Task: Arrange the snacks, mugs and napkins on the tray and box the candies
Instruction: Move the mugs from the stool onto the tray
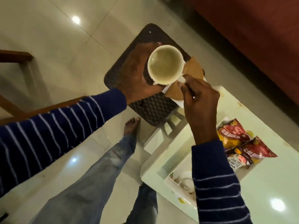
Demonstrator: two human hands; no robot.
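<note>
A white empty mug (165, 64) is held up above a dark woven stool (153, 107). My left hand (137, 75) cups the mug's side and base. My right hand (199, 97) pinches its handle at the lower right. Brown napkins (192, 69) lie under the mug on the stool, partly hidden by it. On the white tray (163, 165) to the lower right lie several red and yellow snack packets (239, 139). A second white mug (186, 181) rests in the tray's near part, partly hidden by my right sleeve.
The tray lies on a pale glossy table (275, 183) at the right. A dark red sofa (258, 38) fills the upper right. A wooden chair frame (16, 57) stands at the left. My legs and a bare foot (131, 125) are on the shiny tiled floor.
</note>
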